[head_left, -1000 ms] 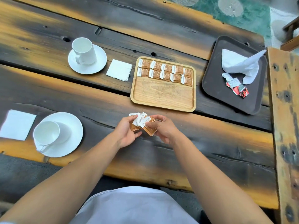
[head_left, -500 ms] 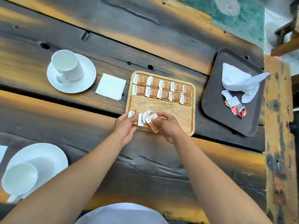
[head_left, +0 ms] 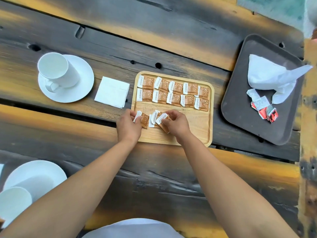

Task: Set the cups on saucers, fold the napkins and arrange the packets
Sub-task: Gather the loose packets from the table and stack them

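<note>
I am pinching one brown packet by its white end with my left hand, thumb and fingertips curled onto it, over the near left part of the wooden tray. My right hand is gripping a small fan of brown packets just beside it; they are overlapping, so I cannot tell how many there are. Both hands are sitting above the bare near half of that tray. Along its far half, two rows of packets are lying flat, side by side, white ends pointing left.

The tray is resting around the middle of the desk. Just left of it a folded napkin is lying flat, and further toward the left edge a white cup is standing on a saucer. At the near left corner a second cup is sitting on its own saucer, partly cut off by the frame. Toward the right edge a dark tray is carrying a crumpled napkin and a few red packets.
</note>
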Tool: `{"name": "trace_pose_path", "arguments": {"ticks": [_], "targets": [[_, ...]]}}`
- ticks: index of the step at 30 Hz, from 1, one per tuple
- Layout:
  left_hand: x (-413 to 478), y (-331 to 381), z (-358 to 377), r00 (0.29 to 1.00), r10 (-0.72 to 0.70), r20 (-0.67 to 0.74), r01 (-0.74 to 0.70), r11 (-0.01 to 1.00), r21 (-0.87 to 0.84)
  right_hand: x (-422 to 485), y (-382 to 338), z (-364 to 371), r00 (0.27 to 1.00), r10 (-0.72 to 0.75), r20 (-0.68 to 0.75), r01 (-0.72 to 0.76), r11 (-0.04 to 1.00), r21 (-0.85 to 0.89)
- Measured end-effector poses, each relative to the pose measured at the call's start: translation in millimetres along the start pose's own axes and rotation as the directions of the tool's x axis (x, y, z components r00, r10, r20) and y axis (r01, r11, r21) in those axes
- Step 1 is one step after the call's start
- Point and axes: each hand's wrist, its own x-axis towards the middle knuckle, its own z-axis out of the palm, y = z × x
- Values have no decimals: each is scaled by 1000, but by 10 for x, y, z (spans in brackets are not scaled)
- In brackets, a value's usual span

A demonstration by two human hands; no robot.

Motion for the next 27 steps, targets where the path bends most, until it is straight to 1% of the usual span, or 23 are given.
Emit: {"name": "trace_pose_path", "arguments": {"ticks": [2, 5, 7, 8, 10, 13, 15, 17, 21, 24, 27], "targets": [[-39, -20, 15, 998, 60, -28, -57, 994, 92, -11, 13, 25, 999, -34, -17, 34, 999, -36], [-82, -47, 13, 998, 37, -46, -29, 987, 157, -12, 33, 3, 995, -75, -63, 70, 994, -86], [-123, -47, 9, 998, 35, -54, -25, 984, 176, 6, 60, -48, 997, -48, -58, 45, 998, -53], [-146, -39, 13, 997, 55, -49, -45, 981, 187, 18, 76, -79, 998, -29, -49, 27, 999, -31], [-205, 3, 46, 989, 146, 2, -143, 965, 219, 33, 102, -149, 1000, 11, -29, -10, 1000, 24], [-277, 99, 153, 951, 266, 156, -300, 914, 272, 59, 151, -255, 999, 33, -31, -30, 997, 75], [-300, 160, 247, 922, 303, 240, -370, 871, 323, 73, 180, -339, 999, 24, -30, -22, 998, 64], [-306, 200, 335, 907, 303, 291, -400, 837, 373, 87, 192, -440, 1000, 18, -4, -18, 999, 31], [-281, 197, 421, 904, 296, 308, -409, 806, 427, 179, 178, -659, 998, 17, 54, -12, 995, -95], [-270, 188, 420, 887, 334, 319, -453, 766, 456, 263, 136, -789, 994, -24, 105, 44, 982, -185], [-294, 242, 465, 866, 379, 328, -497, 729, 471, 314, 102, -856, 988, -21, 154, 45, 987, -153]]}}
